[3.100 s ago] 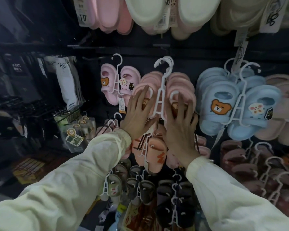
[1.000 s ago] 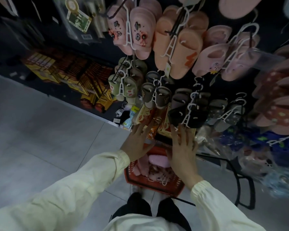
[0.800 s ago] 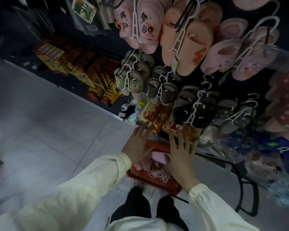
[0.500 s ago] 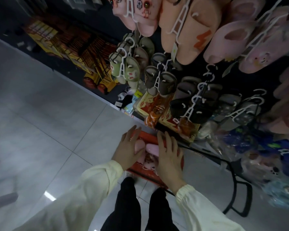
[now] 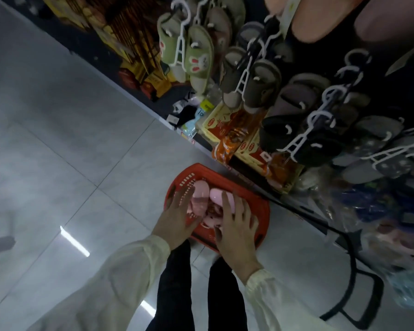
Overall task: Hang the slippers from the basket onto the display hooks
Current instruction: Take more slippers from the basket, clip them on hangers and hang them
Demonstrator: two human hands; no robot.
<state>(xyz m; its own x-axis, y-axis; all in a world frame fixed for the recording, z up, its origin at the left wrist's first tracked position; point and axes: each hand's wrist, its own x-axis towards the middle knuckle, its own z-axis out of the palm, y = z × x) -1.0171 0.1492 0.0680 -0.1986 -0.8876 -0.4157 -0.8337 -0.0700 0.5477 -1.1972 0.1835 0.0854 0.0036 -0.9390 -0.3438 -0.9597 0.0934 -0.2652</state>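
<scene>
The red basket [image 5: 261,212] sits on the tiled floor [image 5: 69,139] just below centre, with pink slippers [image 5: 199,198] lying inside. The left hand [image 5: 177,217], at the basket's 7 o'clock, and the right hand [image 5: 237,222], at its 5 o'clock, spread over it, fingers straight, grasping nothing; whether they touch the slippers cannot be told. Green slippers [image 5: 196,58] hang at 12 o'clock

Dim, cool light here; a white streak of glare on the floor tiles [image 5: 75,241] left of the red basket [image 5: 264,211]. The display [image 5: 380,75] above the basket sinks into shadow, and right of it everything smears with blur.
</scene>
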